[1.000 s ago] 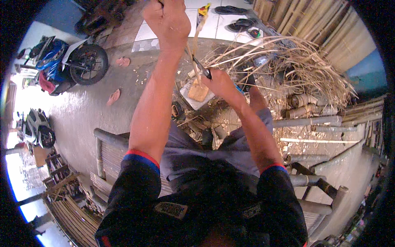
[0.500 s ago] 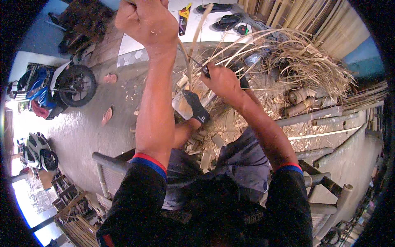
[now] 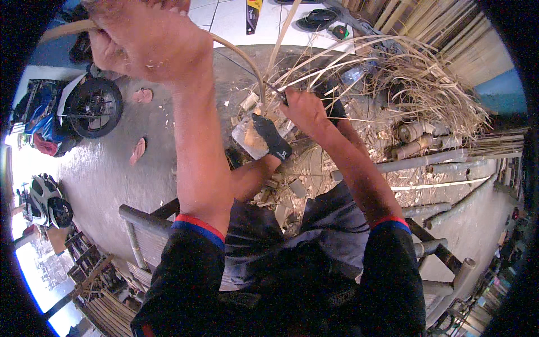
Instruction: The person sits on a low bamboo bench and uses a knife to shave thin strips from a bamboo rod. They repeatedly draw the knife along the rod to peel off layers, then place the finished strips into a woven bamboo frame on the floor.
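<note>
Left hand [image 3: 149, 42] raised high near the top edge, fist clamped on a pale bamboo strip [image 3: 241, 56]; fingers wrap it fully, and the strip's left end runs off into the dark rim. Right hand [image 3: 306, 109] lower, centre frame, closed on a small dark-handled knife [image 3: 279, 92]; blade mostly hidden by the fist and the strip, edge hard to make out. Strip arcs from the left fist down to the knife, touching it there. Hands well apart.

Below the right hand, a foot in a black sock [image 3: 272, 137] rests against a pale block [image 3: 247, 137], shape unclear. Shavings and offcuts [image 3: 283, 191] litter the floor between the knees. Tangled heap of dry bamboo strips [image 3: 426, 84] lies right of the right hand, with bamboo poles [image 3: 432, 160] beyond, ends cut off by the rim. Person sits on a bamboo bench [image 3: 149, 230], mostly hidden by torso and dark shorts. Motorbike [image 3: 92, 106] at left, only partly in view; a helmet [image 3: 48, 199] lower left. Sandals [image 3: 317, 19] and a saw [image 3: 254, 11] at top, saw cut off by the frame.
</note>
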Available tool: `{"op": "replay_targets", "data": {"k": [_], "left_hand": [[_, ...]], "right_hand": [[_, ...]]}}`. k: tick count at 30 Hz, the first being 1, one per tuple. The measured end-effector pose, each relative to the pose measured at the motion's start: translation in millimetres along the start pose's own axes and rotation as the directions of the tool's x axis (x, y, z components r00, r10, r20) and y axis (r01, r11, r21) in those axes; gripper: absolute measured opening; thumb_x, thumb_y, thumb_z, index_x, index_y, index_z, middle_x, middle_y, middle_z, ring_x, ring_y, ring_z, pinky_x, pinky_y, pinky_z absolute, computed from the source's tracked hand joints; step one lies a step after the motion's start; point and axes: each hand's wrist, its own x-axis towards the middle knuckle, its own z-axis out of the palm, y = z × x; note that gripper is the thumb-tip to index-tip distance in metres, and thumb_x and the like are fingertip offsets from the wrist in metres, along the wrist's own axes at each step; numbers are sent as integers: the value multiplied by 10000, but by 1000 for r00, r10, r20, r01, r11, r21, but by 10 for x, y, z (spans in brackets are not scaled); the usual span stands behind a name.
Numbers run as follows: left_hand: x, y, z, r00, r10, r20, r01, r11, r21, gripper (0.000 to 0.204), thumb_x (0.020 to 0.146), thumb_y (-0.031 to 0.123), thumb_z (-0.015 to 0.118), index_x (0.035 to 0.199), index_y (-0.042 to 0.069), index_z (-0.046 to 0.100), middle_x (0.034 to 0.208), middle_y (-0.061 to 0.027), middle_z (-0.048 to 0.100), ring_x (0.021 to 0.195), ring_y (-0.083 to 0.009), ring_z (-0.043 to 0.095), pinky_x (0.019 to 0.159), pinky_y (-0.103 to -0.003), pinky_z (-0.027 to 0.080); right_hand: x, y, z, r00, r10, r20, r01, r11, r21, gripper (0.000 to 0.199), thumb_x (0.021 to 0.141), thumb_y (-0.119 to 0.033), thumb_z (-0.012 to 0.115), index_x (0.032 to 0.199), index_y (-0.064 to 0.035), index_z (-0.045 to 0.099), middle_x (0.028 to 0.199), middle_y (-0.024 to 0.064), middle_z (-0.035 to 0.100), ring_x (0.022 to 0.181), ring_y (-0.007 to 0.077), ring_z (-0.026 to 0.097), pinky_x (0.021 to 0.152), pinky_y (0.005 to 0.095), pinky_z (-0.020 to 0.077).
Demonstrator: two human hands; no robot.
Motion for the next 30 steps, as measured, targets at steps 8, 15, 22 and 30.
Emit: {"op": "replay_targets", "data": {"k": [8, 15, 22, 30], "left_hand": [[106, 308, -293, 996, -71, 50, 71, 997, 4, 443, 936, 561, 362, 764, 160, 438, 651, -73, 475, 551, -207, 489, 468, -335, 398], [-229, 333, -437, 993, 104, 46, -99, 989, -108, 363, 934, 479, 439, 802, 146, 496, 766, -45, 519, 689, -214, 511, 612, -334, 412], [-270, 782, -711, 967, 18, 253, 66, 946, -316, 315, 899, 416, 486, 767, 131, 510, 766, -45, 524, 729, -232, 529, 630, -359, 421], [-372, 1223, -1167, 998, 53, -14, -54, 997, -56, 355, 943, 418, 435, 790, 104, 498, 745, -53, 506, 679, -210, 501, 588, -324, 398]], "right_hand": [[-8, 25, 450, 993, 25, 117, -32, 998, 57, 413, 848, -383, 643, 883, 27, 614, 804, 271, 652, 830, 450, 651, 766, 497, 533], [-40, 10, 261, 993, 51, 103, -89, 906, 414, 472, 847, -442, 640, 869, 30, 638, 783, 264, 656, 756, 448, 655, 676, 499, 517], [-53, -175, 899, 972, 127, 200, -186, 932, 311, 446, 843, -403, 662, 927, 34, 636, 754, 233, 662, 757, 443, 664, 697, 502, 529], [-401, 28, 1872, 704, 7, 710, -682, 287, 673, 390, 902, -377, 673, 821, -15, 554, 635, 68, 573, 473, 143, 566, 408, 332, 454]]}}
